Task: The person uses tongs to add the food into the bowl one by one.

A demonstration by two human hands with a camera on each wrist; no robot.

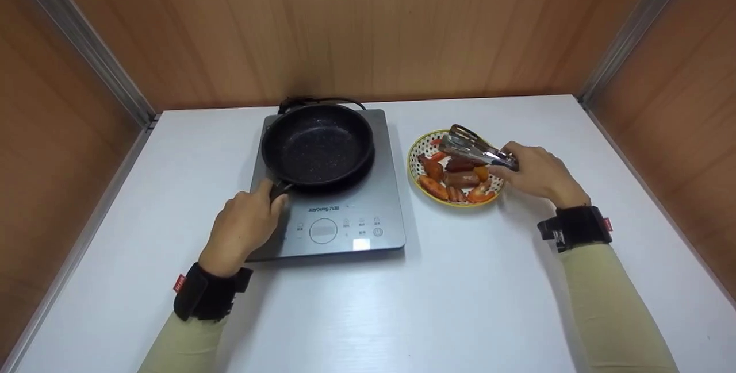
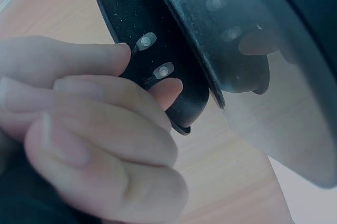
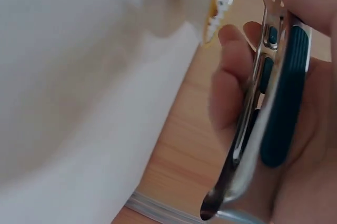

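Note:
A dark frying pan (image 1: 319, 146) sits on the rear part of a grey induction cooker (image 1: 351, 203). My left hand (image 1: 244, 226) grips the pan's handle, which is mostly hidden by the fingers; in the left wrist view the curled fingers (image 2: 131, 134) show beside the pan's outer wall (image 2: 152, 29). My right hand (image 1: 540, 172) holds metal tongs (image 1: 474, 146) with dark teal grip pads, clearest in the right wrist view on the tongs (image 3: 268, 108). The tongs' tips are over a yellow-rimmed dotted bowl (image 1: 415, 175) of food pieces, among them a brown sausage-like piece (image 1: 462, 179).
The white table (image 1: 454, 292) carries the cooker at left and the bowl to its right. A black cord (image 1: 339, 100) runs behind the pan. Wooden panels (image 1: 368, 28) enclose the back and both sides, with metal posts (image 1: 638, 28) at the corners.

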